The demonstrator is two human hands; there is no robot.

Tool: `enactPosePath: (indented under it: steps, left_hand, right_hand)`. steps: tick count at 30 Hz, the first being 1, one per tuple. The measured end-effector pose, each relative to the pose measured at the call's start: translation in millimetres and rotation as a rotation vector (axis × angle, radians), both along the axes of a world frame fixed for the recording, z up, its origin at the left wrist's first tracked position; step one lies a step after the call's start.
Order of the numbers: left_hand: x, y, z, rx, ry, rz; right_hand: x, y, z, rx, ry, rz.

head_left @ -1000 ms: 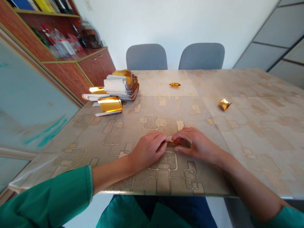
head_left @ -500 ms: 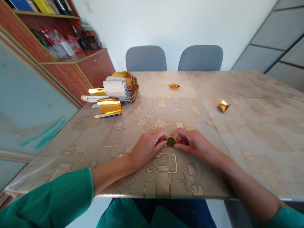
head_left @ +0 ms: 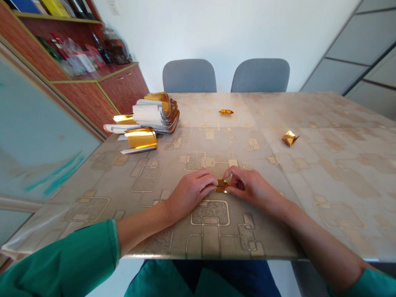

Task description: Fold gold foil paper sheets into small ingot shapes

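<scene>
A small folded piece of gold foil paper (head_left: 221, 186) lies between my hands, low over the table near its front edge. My left hand (head_left: 198, 185) pinches its left end, thumb below and fingers above. At the right end, my right hand (head_left: 243, 183) is closed on it between thumb and index finger, with the index finger arched. Parts of the paper are hidden behind the fingertips. Farther back lies a narrow gold folded paper piece (head_left: 226, 111). Off to the right stands another folded gold paper piece (head_left: 290, 138) with pointed corners.
A thick stack of gold-and-white paper sheets (head_left: 151, 115) sits at the back left, a curled gold sheet (head_left: 141, 139) in front of it. A patterned cover (head_left: 334, 173) lies over the table. Two grey chairs (head_left: 189, 76) stand behind, a wooden cabinet (head_left: 123, 86) at left.
The gold paper between my fingers has tilted and flattened; its face now shines gold where it looked dark green. Both hands stay in almost the same place.
</scene>
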State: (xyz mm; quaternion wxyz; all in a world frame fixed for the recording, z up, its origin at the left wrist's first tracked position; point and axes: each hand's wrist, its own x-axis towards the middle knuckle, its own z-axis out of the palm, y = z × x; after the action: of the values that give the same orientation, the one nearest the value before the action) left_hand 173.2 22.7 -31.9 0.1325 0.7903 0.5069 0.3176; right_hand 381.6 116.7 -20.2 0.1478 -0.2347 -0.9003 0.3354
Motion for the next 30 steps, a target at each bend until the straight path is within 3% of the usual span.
enactPosePath:
  steps: [7,14,19,25,30]
  left_hand:
    - [0.5,0.8,-3.4,0.046,0.078,-0.023]
    - [-2.6,1.7,2.5,0.164,0.356,-0.128]
    - [-4.2,4.1,5.1,0.224,0.462,-0.162]
    - [2.4,4.9,-2.1,0.401,0.545,-0.097]
    - [7.0,4.2,-2.8,0.443,0.420,0.002]
  right_hand:
    - [-1.8,2.1,-1.0,0.035,-0.065,0.018]
    - [-1.8,5.9,-4.9,0.153,-0.098,0.088]
    - [3.2,11.8,-8.0,0.136,-0.061,0.138]
    - [0.5,5.7,2.8,0.166,0.059,0.202]
    - [-5.4,-3.4,11.4,0.211,0.050,0.197]
